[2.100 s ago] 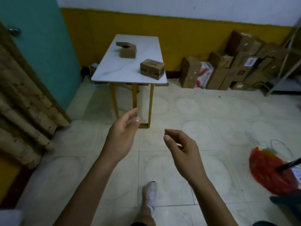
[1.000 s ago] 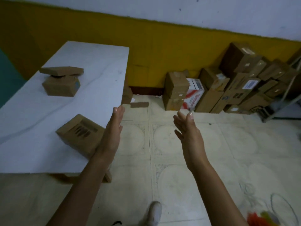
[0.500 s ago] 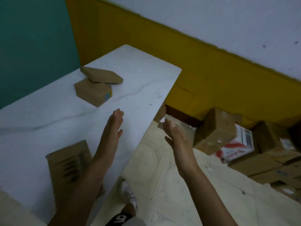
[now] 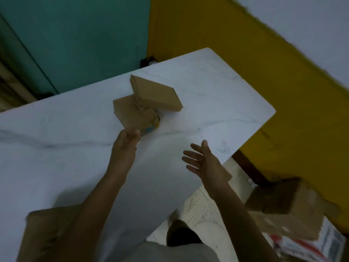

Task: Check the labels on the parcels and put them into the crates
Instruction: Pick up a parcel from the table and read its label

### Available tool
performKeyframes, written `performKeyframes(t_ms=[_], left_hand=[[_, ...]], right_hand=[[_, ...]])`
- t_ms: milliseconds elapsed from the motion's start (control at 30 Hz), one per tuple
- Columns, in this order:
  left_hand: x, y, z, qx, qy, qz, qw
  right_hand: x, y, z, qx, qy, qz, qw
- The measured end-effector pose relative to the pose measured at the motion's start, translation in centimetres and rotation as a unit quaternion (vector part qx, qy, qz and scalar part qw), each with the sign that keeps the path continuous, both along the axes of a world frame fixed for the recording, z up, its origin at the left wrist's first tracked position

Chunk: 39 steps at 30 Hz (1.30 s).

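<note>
A white, grey-veined tabletop carries a brown-paper parcel near its middle. A flat cardboard box rests askew across that parcel's top. A larger cardboard box, blurred, lies at the near left edge.

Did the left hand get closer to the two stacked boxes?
Yes. The left hand went forward across the table and is now at the lower parcel, by its near corner.
</note>
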<state>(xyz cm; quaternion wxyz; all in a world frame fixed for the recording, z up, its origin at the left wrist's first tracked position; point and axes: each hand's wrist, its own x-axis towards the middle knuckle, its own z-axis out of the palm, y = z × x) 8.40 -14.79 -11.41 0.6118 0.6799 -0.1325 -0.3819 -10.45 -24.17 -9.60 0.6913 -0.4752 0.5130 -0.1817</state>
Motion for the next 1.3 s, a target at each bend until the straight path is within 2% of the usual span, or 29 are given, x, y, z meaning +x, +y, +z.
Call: performKeyframes(t_ms=[133,267,400,500,567,667,800,833,867,933,1000,1100,1200,1300], left_hand=[[2.0,-2.6,-1.1,0.04,-0.015,0.078,0.996],[3.8,-7.7,-1.6,0.092,-0.049,0.122,0.987],[5.8,-13.6,-2.2,0.17,-0.072,0.137,0.973],[6.7,-16.8,-2.5,0.181,-0.057,0.145,0.971],[6.8,-18.2,-2.3,0.161,-0.064,0.154,0.973],[5.7,-18.2,-1.8,0.162,-0.142,0.169,0.962],[4.0,-16.3,-0.3,0.123,-0.124,0.231,0.957],[3.5,-15.9,0.0,0.123,-0.108,0.24,0.957],[3.1,-15.5,0.4,0.11,-0.055,0.265,0.956],[2.1,-14.6,1.4,0.04,0.094,0.307,0.946],[1.0,-13.2,2.2,-0.02,0.16,0.3,0.94],[-0.1,-10.4,2.8,-0.079,0.135,0.267,0.951],[-1.4,-7.5,2.9,-0.101,0.129,0.236,0.958],[-3.7,-5.2,2.9,-0.12,0.135,0.198,0.963]], right_hand=[[2.9,-7.0,-2.7,0.027,0.014,0.017,0.999],[6.4,-15.8,-5.3,-0.01,0.066,0.015,0.998],[11.1,-23.2,-8.3,-0.068,0.164,0.13,0.975],[13.6,-26.0,-10.1,-0.028,0.163,0.193,0.967],[14.4,-26.9,-10.5,-0.004,0.142,0.22,0.965],[13.9,-27.1,-10.5,-0.004,0.101,0.216,0.971],[12.2,-27.2,-9.1,-0.032,0.034,0.168,0.985],[11.9,-27.1,-8.6,-0.018,0.006,0.151,0.988],[11.7,-26.9,-8.0,0.003,-0.023,0.13,0.991],[11.3,-26.2,-6.6,0.042,-0.078,0.088,0.992],[10.7,-25.2,-5.1,0.069,-0.145,0.063,0.985],[9.2,-23.7,-2.7,0.09,-0.246,0.062,0.963],[7.6,-22.1,-0.2,0.081,-0.318,0.067,0.942],[6.1,-20.2,1.8,0.042,-0.334,0.099,0.936]])
